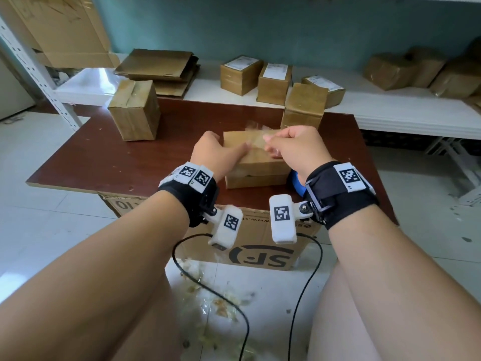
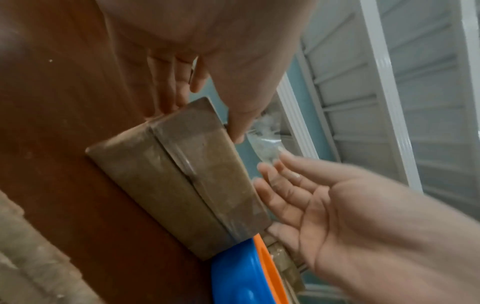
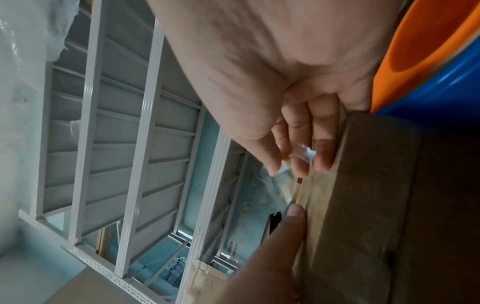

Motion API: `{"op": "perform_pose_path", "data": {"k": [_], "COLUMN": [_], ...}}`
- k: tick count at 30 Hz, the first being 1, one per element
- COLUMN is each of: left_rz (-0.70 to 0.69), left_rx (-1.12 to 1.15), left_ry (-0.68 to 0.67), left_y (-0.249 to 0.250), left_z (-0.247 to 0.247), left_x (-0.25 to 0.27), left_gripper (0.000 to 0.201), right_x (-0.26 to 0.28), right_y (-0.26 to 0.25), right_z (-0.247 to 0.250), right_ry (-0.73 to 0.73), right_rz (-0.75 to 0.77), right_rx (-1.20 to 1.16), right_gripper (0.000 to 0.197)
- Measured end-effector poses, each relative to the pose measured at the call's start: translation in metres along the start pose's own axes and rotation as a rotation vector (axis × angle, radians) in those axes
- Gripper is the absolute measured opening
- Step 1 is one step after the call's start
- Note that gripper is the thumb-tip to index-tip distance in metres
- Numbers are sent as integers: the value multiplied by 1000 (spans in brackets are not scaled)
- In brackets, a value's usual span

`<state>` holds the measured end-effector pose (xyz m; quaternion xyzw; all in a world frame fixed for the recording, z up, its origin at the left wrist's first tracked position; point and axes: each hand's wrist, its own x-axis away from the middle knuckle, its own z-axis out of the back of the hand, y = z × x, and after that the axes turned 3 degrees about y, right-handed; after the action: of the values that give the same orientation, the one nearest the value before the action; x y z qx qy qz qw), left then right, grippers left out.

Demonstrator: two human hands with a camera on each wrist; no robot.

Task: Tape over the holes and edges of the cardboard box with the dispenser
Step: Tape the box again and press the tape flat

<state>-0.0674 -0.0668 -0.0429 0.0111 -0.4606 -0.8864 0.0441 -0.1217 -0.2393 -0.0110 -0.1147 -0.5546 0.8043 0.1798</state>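
A small cardboard box (image 1: 256, 165) (image 2: 182, 174) (image 3: 363, 205) lies on the brown table (image 1: 104, 157). My left hand (image 1: 221, 152) (image 2: 221, 92) grips its left end, fingers down the side and thumb (image 3: 291, 222) pressed on the top. My right hand (image 1: 276, 144) (image 3: 293, 160) hovers over the right part of the box and pinches a crumpled strip of clear tape (image 1: 256, 131) (image 2: 265, 142) (image 3: 303, 154) that runs just above the box's top. The blue and orange dispenser (image 1: 295, 182) (image 2: 239, 277) (image 3: 428, 61) lies on the table against the box's right end, partly hidden by my right wrist.
Two more taped boxes (image 1: 135, 110) (image 1: 303, 108) stand farther back on the table. Behind it a white shelf (image 1: 390, 108) carries several boxes and flattened cardboard (image 1: 158, 66). A printed carton (image 1: 260, 246) and black cables (image 1: 234, 308) sit below the table's near edge.
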Motion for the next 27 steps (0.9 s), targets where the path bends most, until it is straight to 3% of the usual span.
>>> {"op": "perform_pose_path", "data": {"k": [4,11,15,27], "left_rz": [-67,-22,-6,130], "left_rx": [-160,-86,-4,307], "left_ry": [-2,-64,-76,-96], "left_y": [4,2,0,-7], "left_z": [-4,-5,-3,-11], "left_x": [4,2,0,-2], "left_gripper": [70,71,69,71], "right_x": [-1,2,2,-4], "right_y": [-1,-8,-14,-3], "right_z": [5,9,8,-10], "right_ry": [18,-33,-123,-145], "right_rz": [4,39,-22,80], "right_rx": [2,-58,-149,167], "right_gripper": [27,26,28,33]}}
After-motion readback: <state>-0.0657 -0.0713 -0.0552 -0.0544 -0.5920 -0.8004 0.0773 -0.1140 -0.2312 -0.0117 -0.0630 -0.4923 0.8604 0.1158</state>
